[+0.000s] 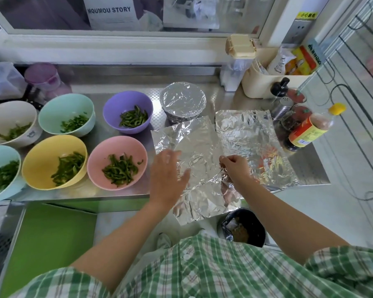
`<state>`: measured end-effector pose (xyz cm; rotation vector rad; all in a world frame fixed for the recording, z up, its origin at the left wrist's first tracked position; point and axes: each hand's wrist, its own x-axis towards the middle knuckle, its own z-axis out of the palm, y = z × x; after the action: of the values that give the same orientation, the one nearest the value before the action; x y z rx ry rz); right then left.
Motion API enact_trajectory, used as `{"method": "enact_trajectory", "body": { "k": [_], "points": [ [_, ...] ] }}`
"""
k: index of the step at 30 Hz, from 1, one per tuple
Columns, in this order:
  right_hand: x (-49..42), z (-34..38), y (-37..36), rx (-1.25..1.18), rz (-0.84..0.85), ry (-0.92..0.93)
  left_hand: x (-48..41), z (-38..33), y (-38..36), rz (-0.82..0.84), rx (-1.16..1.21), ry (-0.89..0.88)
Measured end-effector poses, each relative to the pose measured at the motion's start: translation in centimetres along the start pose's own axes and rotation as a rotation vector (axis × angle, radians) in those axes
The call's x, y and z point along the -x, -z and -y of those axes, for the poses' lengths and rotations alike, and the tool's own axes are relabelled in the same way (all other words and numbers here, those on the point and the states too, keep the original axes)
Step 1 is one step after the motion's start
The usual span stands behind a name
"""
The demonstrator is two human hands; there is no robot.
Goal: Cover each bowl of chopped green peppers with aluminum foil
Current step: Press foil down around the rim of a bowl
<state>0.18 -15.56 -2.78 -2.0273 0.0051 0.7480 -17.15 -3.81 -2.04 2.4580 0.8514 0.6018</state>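
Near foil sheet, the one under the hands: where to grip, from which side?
Pinch the near foil sheet at its front corner, coming from the person's side: that part overhangs the steel counter edge, so both faces are free, while the rest lies flat. The right hand pinches its right edge.

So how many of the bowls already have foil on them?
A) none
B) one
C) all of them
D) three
B: only the bowl just right of the purple bowl is wrapped.
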Motion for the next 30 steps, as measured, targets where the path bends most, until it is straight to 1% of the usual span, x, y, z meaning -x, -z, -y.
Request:
{"method": "enact_trajectory", "body": {
  "k": [1, 3, 4, 5, 6, 7, 9, 10, 11, 12, 14, 16, 20, 24, 30],
  "points": [
    [0.0, -0.1, 0.1, -0.008, 0.003, -0.004, -0.1, 0.1, -0.5, 0.147, -0.087, -0.077],
    [0.2, -0.1, 0.2, -0.004, 0.017, -0.004, -0.3, 0.4, -1.3, 0.446, -0.268, -0.119],
    [0.2, -0.1, 0.2, 0.015, 0.020, 0.007, -0.2, 0.6, -1.6, 0.538, -0.332, -0.113],
    [0.2, -0.1, 0.3, 0.051, 0.014, 0.033, -0.1, 0.9, -2.0, 0.587, -0.366, -0.101],
    [0.2, -0.1, 0.2, 0.121, -0.014, 0.096, 0.0, 1.1, -2.2, 0.611, -0.375, -0.088],
    [0.3, -0.2, 0.2, 0.236, -0.073, 0.219, 0.1, 1.2, -2.4, 0.622, -0.371, -0.077],
    [0.5, -0.4, 0.2, 0.506, -0.236, 0.628, 0.2, 1.3, -2.4, 0.612, -0.363, -0.075],
    [0.7, -0.1, 0.1, 0.633, -0.267, 0.802, 0.2, 1.2, -2.3, 0.596, -0.357, -0.079],
    [1.2, 0.4, -0.1, 0.764, -0.216, 0.910, 0.1, 1.1, -2.2, 0.578, -0.349, -0.083],
    [1.5, 0.9, -0.5, 0.905, -0.119, 0.967, 0.0, 0.9, -2.1, 0.563, -0.337, -0.088],
    [1.5, 0.8, -1.3, 1.157, 0.048, 0.987, -0.3, 0.6, -2.0, 0.523, -0.306, -0.099],
    [0.8, -0.2, -1.8, 1.242, 0.121, 0.944, -0.4, 0.6, -2.0, 0.498, -0.302, -0.103],
    [-0.5, -1.9, -1.9, 1.136, 0.189, 0.819, 0.3, 1.4, -2.4, 0.514, -0.305, -0.094],
    [-0.7, -2.1, -2.0, 0.988, 0.235, 0.809, 0.8, 2.5, -2.7, 0.474, -0.239, -0.148],
    [-1.0, -2.4, -2.1, 0.854, 0.271, 0.786, 1.0, 3.3, -3.3, 0.375, -0.137, -0.220]
  ]
}}
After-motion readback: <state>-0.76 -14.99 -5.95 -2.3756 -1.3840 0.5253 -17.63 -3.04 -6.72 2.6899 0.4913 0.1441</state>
